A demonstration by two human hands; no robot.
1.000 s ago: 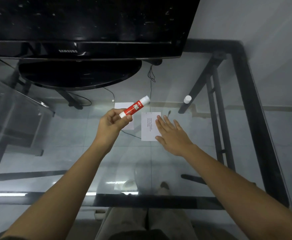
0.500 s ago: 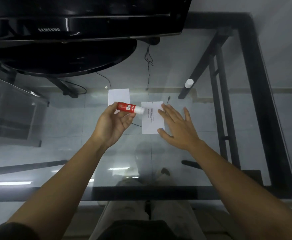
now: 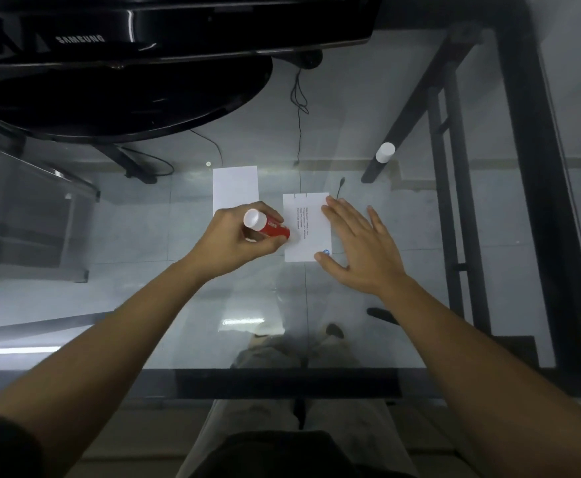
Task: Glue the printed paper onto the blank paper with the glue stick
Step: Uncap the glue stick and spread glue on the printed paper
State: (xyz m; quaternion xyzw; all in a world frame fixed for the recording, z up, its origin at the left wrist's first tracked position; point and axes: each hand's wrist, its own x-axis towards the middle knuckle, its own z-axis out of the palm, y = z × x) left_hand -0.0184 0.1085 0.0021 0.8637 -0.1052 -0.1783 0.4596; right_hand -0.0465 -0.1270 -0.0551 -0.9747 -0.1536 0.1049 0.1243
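Observation:
My left hand grips a red glue stick, its white end up and its tip down on the left edge of the printed paper. That paper lies on the glass table with small text lines and a blue logo at its near right corner. My right hand lies flat with spread fingers on the printed paper's right edge. The blank paper lies just left of it, partly behind my left hand.
A white cap stands on the glass table at the back right. A black Samsung monitor with a round base fills the back left. The table's black frame runs along the right and near edges.
My left hand has turned the glue stick tip down and lowered it onto the printed paper's left edge. My right hand stays on the paper's right side.

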